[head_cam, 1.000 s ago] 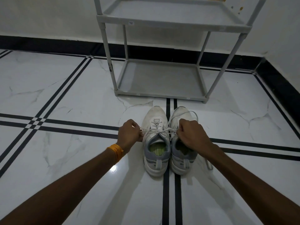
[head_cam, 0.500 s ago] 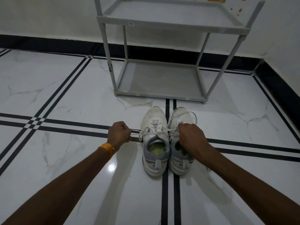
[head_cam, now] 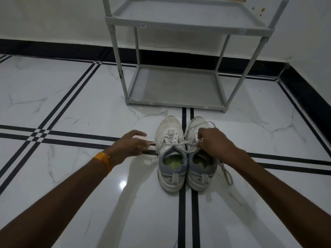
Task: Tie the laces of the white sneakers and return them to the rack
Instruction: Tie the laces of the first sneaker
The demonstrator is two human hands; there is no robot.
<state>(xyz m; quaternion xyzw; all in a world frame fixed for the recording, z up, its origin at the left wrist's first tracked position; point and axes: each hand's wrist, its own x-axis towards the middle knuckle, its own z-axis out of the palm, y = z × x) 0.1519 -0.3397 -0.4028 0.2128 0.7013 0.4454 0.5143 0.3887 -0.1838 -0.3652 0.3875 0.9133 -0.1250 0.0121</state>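
Note:
Two white sneakers with grey heels stand side by side on the floor, toes toward the rack. The left sneaker (head_cam: pixel 169 127) has its lace (head_cam: pixel 172 144) stretched sideways across its tongue. My left hand (head_cam: pixel 128 144), with an orange band at the wrist, is left of that shoe; its fingers are stretched forward and blurred, and the lace's end sits at the fingertips. My right hand (head_cam: pixel 213 143) hovers over the right sneaker (head_cam: pixel 196 123) and pinches the lace's other end. The grey two-shelf rack (head_cam: pixel 175 85) stands just behind the shoes with nothing on either shelf.
The right sneaker's own lace (head_cam: pixel 226 173) trails loose on the floor beside its heel. The floor is glossy white marble with black stripes (head_cam: pixel 181 212). A white wall with a black skirting (head_cam: pixel 53 49) runs behind the rack and along the right side.
My left hand has gone from a tight fist to outstretched fingers. My right hand has lifted slightly over the right sneaker and still holds the lace. The sneakers have not moved.

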